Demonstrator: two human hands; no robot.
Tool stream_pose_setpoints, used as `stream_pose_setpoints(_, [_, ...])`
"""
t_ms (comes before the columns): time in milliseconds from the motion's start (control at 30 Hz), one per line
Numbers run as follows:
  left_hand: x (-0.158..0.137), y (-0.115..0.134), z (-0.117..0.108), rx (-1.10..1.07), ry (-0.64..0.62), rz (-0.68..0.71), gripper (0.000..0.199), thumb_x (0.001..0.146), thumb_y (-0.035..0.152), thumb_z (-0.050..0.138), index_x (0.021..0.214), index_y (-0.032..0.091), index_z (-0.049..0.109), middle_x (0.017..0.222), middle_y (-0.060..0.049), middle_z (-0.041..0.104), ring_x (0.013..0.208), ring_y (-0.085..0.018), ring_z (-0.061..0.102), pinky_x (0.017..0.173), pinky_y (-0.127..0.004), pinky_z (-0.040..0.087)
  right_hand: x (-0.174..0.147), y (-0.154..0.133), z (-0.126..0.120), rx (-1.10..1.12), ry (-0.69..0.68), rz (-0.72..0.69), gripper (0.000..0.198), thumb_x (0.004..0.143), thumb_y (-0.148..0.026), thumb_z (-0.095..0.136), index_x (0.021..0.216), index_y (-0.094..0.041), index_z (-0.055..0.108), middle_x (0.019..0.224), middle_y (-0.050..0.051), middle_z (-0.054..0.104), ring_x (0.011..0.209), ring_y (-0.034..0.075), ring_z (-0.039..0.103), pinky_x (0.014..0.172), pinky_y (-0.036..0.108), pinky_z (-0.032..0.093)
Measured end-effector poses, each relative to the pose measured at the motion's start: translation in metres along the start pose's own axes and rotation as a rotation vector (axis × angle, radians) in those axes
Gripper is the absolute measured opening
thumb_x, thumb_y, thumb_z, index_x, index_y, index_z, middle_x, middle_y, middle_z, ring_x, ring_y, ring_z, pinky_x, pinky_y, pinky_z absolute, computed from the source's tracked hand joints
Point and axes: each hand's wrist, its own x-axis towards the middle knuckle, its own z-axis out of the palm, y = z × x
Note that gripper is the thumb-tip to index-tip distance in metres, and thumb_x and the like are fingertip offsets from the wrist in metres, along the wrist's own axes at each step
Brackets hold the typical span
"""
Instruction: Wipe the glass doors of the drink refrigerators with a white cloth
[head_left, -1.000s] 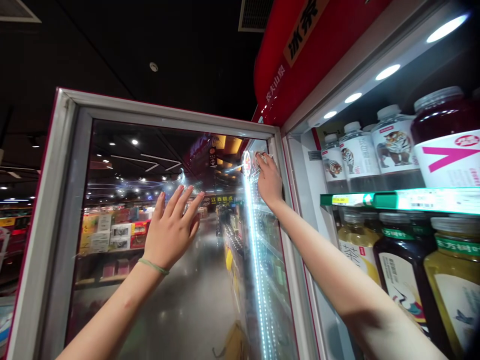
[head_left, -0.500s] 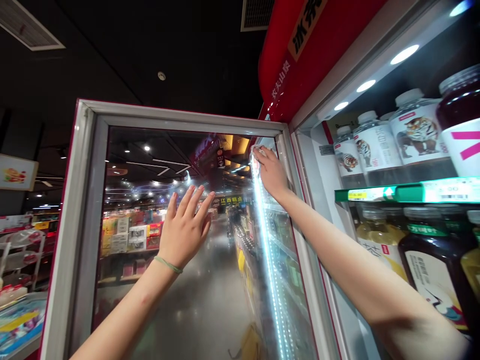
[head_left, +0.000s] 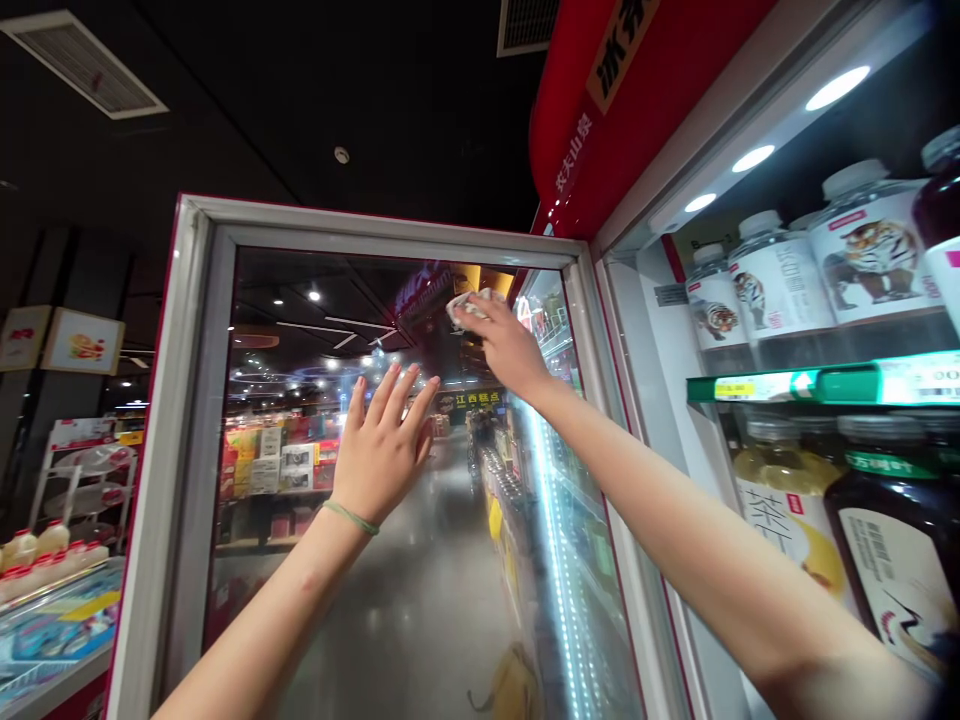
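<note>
A framed glass door [head_left: 420,580] of a red drinks fridge stands swung open before me. My left hand [head_left: 382,450] is raised at the middle of the pane, fingers spread, holding nothing; whether it touches the glass I cannot tell. A green band [head_left: 351,517] circles that wrist. Near the upper right of the pane, my right hand [head_left: 514,350] presses a crumpled whitish cloth [head_left: 466,308] against the glass. The cloth is partly hidden under the fingers.
Right of the door, fridge shelves hold large bottles with tiger labels [head_left: 874,250] and dark juice bottles [head_left: 892,540] behind a green price strip [head_left: 847,384]. Milk jugs [head_left: 52,540] stand in a display at lower left. The door's grey frame [head_left: 161,440] edges the pane.
My right hand has slid the cloth left across the upper glass, away from the hinge side. The left hand keeps its place on the pane. The view has shifted slightly left.
</note>
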Motion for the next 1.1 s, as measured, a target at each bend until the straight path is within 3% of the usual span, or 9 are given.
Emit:
stream_pose_setpoints(100, [0.001,0.0,-0.001,0.008,-0.008,0.006,0.054,0.102,0.031,0.05,0.156,0.025,0.046,0.162,-0.011,0.045,0.155,-0.031,0.035,0.129,-0.059,0.02,-0.01,-0.008,0.0,0.01,-0.071,-0.141,0.067,0.096,-0.004,0.034,0.144,-0.042,0.06,0.16,-0.012,0.047,0.158,0.02,0.028,0.129,0.051,0.034])
stream_pose_setpoints(233, [0.0,0.0,-0.001,0.013,-0.006,0.002,0.054,0.102,0.032,0.049,0.156,0.026,0.045,0.162,-0.01,0.045,0.155,-0.03,0.035,0.129,-0.058,0.019,-0.03,0.014,-0.007,-0.028,0.064,0.028,0.063,0.097,-0.007,0.034,0.145,-0.039,0.059,0.159,-0.009,0.049,0.157,0.024,0.032,0.128,0.057,0.034])
stream_pose_setpoints(333, [0.0,0.0,0.0,0.009,-0.006,-0.005,0.055,0.102,0.032,0.049,0.157,0.026,0.044,0.163,-0.011,0.044,0.155,-0.031,0.034,0.129,-0.059,0.02,-0.027,0.01,-0.002,-0.027,0.124,0.108,0.061,0.097,-0.009,0.037,0.145,-0.039,0.06,0.158,-0.007,0.05,0.156,0.027,0.033,0.128,0.059,0.033])
stream_pose_setpoints(500, [0.0,-0.001,-0.001,0.0,-0.014,-0.001,0.055,0.102,0.031,0.049,0.157,0.027,0.044,0.163,-0.01,0.044,0.155,-0.031,0.035,0.129,-0.059,0.02,-0.025,-0.018,0.01,0.015,-0.022,-0.069,0.062,0.099,-0.007,0.033,0.142,-0.042,0.062,0.159,-0.011,0.049,0.158,0.021,0.029,0.13,0.052,0.032])
stream_pose_setpoints(567, [0.0,-0.002,-0.001,-0.01,-0.011,0.001,0.055,0.102,0.03,0.049,0.157,0.027,0.044,0.162,-0.01,0.045,0.155,-0.031,0.035,0.129,-0.059,0.02,-0.038,-0.008,0.006,-0.01,0.019,0.002,0.062,0.099,-0.007,0.034,0.143,-0.04,0.061,0.159,-0.01,0.049,0.157,0.022,0.03,0.13,0.053,0.032])
stream_pose_setpoints(667, [0.0,-0.003,-0.003,-0.069,-0.005,0.011,0.058,0.101,0.03,0.051,0.157,0.029,0.042,0.163,-0.009,0.044,0.155,-0.031,0.034,0.129,-0.06,0.019,-0.07,0.018,-0.006,-0.057,0.186,0.251,0.06,0.099,-0.009,0.033,0.147,-0.036,0.059,0.16,-0.005,0.048,0.154,0.026,0.037,0.128,0.057,0.035])
stream_pose_setpoints(733, [-0.001,-0.004,-0.003,-0.113,0.001,0.017,0.059,0.1,0.029,0.052,0.158,0.031,0.041,0.163,-0.008,0.044,0.155,-0.031,0.034,0.129,-0.061,0.018,-0.089,0.029,-0.012,-0.072,0.23,0.34,0.06,0.099,-0.011,0.032,0.148,-0.036,0.057,0.161,-0.003,0.047,0.154,0.027,0.038,0.127,0.058,0.036])
stream_pose_setpoints(900, [-0.002,-0.004,-0.004,-0.161,0.006,0.004,0.062,0.098,0.028,0.054,0.158,0.033,0.04,0.164,-0.008,0.042,0.155,-0.033,0.033,0.129,-0.064,0.016,-0.11,0.034,-0.019,-0.111,0.016,0.187,0.06,0.103,-0.015,0.032,0.152,-0.044,0.049,0.162,-0.011,0.044,0.158,0.022,0.028,0.13,0.056,0.031])
stream_pose_setpoints(1100, [0.001,-0.001,-0.009,-0.203,0.017,0.007,0.056,0.099,0.032,0.052,0.155,0.033,0.045,0.163,-0.006,0.044,0.155,-0.035,0.033,0.129,-0.066,0.016,-0.131,0.021,-0.019,-0.143,0.095,0.382,0.06,0.104,-0.017,0.029,0.159,-0.039,0.039,0.166,-0.006,0.038,0.158,0.024,0.028,0.129,0.055,0.033])
